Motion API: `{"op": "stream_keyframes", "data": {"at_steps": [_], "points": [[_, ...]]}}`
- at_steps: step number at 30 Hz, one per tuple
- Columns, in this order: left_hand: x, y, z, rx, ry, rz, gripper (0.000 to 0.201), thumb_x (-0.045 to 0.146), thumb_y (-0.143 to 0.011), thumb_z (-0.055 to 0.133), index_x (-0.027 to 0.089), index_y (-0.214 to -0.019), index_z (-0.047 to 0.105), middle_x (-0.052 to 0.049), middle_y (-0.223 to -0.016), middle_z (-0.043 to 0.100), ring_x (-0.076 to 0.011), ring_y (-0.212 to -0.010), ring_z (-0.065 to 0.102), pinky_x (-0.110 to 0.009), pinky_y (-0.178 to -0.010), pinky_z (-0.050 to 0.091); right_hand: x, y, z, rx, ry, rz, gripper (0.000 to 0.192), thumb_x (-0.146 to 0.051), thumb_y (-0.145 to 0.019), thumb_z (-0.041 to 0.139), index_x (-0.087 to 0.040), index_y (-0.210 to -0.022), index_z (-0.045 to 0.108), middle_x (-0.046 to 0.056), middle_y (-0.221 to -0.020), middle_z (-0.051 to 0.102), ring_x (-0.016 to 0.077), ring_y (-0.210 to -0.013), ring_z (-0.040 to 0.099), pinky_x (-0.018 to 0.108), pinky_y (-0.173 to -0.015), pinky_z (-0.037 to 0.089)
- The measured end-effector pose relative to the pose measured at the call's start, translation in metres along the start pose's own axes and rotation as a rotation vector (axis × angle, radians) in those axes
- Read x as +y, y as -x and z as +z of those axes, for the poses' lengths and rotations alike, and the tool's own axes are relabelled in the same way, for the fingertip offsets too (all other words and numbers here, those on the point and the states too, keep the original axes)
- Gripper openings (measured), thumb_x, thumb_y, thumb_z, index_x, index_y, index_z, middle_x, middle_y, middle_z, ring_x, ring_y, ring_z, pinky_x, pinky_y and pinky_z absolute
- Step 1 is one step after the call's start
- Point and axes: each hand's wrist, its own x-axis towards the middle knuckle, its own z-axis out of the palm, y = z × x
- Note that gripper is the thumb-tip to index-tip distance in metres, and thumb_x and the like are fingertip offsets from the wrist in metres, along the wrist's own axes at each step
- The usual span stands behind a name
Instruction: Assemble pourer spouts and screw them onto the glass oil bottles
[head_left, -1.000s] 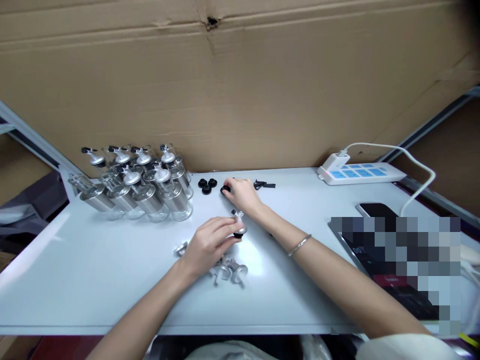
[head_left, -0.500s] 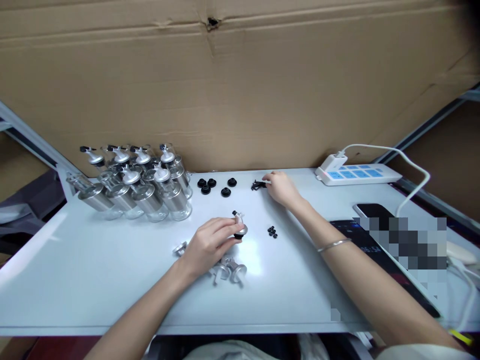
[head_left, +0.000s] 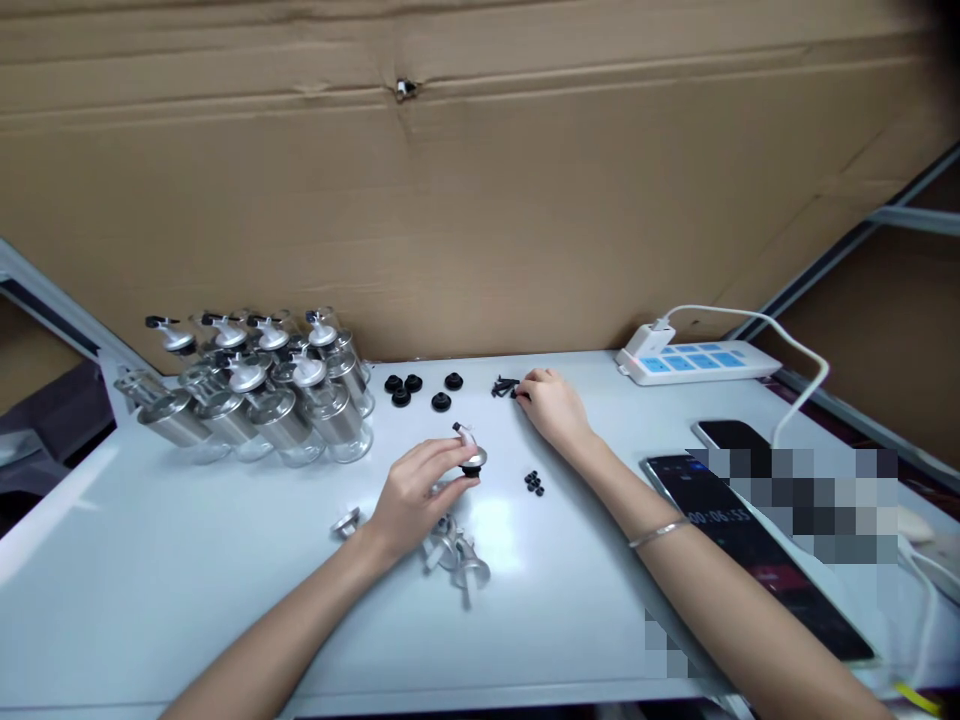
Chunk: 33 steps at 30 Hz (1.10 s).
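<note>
My left hand (head_left: 414,492) holds a silver pourer cap (head_left: 469,453) with a black underside, just above the white table (head_left: 150,580). Several more silver caps (head_left: 454,555) lie below that hand, and one (head_left: 346,522) lies to its left. My right hand (head_left: 551,403) reaches to the back of the table, its fingertips on a small pile of black clip parts (head_left: 504,386). Several black round stoppers (head_left: 415,388) lie left of that pile. A cluster of tiny black rings (head_left: 534,483) sits between my two forearms.
Several glass bottles with silver pourer tops (head_left: 259,395) stand at the back left. A white and blue power strip (head_left: 694,362) with its cable lies at the back right. Two phones (head_left: 739,520) lie at the right. A cardboard wall (head_left: 480,200) closes off the back.
My right hand left the black stoppers and moved right to the black clip parts, then stayed there. The left hand kept hold of the cap. The view has tilted slightly downward.
</note>
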Motion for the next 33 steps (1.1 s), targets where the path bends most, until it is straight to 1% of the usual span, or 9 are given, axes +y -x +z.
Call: {"op": "stream_keyframes", "data": {"at_steps": [4,11,17,22,25,28,30,33], "points": [[0.005,-0.001,0.0,-0.002,0.018,-0.017,0.023,0.022,-0.085,0.065,0.018,-0.108,0.065,-0.009,-0.094,0.073,-0.0177,-0.087,0.07,-0.029,-0.076,0.06,-0.002,0.0,0.0,0.005,-0.005,0.009,0.024,-0.014,-0.088,0.05,-0.017,-0.09,0.073,0.013,-0.108,0.066,0.0264,-0.105,0.054,0.033,-0.078,0.039],[0.009,0.0,-0.005,0.0,0.021,-0.026,0.023,0.022,-0.084,0.065,0.018,-0.107,0.064,-0.008,-0.093,0.072,-0.0165,-0.084,0.07,-0.026,-0.074,0.06,0.001,-0.007,-0.002,-0.076,-0.064,0.071,0.017,-0.015,-0.082,0.057,-0.018,-0.087,0.073,0.01,-0.094,0.072,0.0231,-0.092,0.063,0.028,-0.073,0.04],[0.009,0.004,-0.008,0.014,0.003,-0.013,0.023,0.022,-0.085,0.064,0.019,-0.108,0.064,-0.008,-0.093,0.072,-0.0166,-0.085,0.07,-0.027,-0.075,0.059,-0.005,-0.002,-0.008,-0.122,-0.101,0.092,0.019,-0.01,-0.078,0.056,-0.017,-0.081,0.073,0.012,-0.096,0.073,0.0235,-0.088,0.065,0.027,-0.069,0.039],[0.011,0.006,-0.01,-0.03,0.012,-0.004,0.025,0.021,-0.085,0.065,0.018,-0.109,0.063,-0.008,-0.095,0.072,-0.0162,-0.087,0.07,-0.026,-0.077,0.058,-0.006,0.011,-0.009,-0.169,-0.153,0.075,0.019,-0.005,-0.074,0.054,-0.017,-0.075,0.069,0.01,-0.079,0.072,0.0213,-0.076,0.064,0.025,-0.063,0.037],[0.013,0.007,-0.01,-0.065,0.01,0.0,0.024,0.02,-0.086,0.063,0.017,-0.11,0.063,-0.009,-0.097,0.072,-0.0168,-0.09,0.07,-0.026,-0.078,0.058,-0.005,0.018,-0.006,-0.162,-0.187,0.082,0.024,-0.001,-0.072,0.052,-0.015,-0.084,0.067,0.009,-0.079,0.071,0.0204,-0.072,0.063,0.025,-0.06,0.036],[0.014,0.007,-0.01,-0.104,0.02,0.004,0.025,0.02,-0.088,0.06,0.017,-0.113,0.061,-0.01,-0.099,0.072,-0.0172,-0.092,0.069,-0.027,-0.08,0.058,-0.003,0.025,0.0,-0.14,-0.235,0.099,0.028,-0.002,-0.07,0.053,-0.013,-0.093,0.065,0.01,-0.078,0.07,0.0208,-0.071,0.062,0.025,-0.06,0.037],[0.014,0.007,-0.011,-0.118,0.032,-0.001,0.025,0.02,-0.089,0.059,0.018,-0.114,0.06,-0.01,-0.099,0.072,-0.0172,-0.093,0.069,-0.027,-0.081,0.058,-0.001,0.028,0.002,-0.126,-0.282,0.086,0.025,-0.004,-0.07,0.053,-0.014,-0.09,0.065,0.008,-0.075,0.069,0.0202,-0.07,0.062,0.025,-0.062,0.038],[0.014,0.007,-0.011,-0.127,0.046,-0.022,0.025,0.021,-0.089,0.058,0.018,-0.114,0.059,-0.009,-0.098,0.072,-0.0171,-0.095,0.069,-0.027,-0.082,0.057,0.001,0.033,0.001,-0.1,-0.378,0.047,0.018,-0.007,-0.072,0.053,-0.016,-0.08,0.066,0.006,-0.073,0.069,0.0184,-0.068,0.062,0.025,-0.064,0.041]]}}
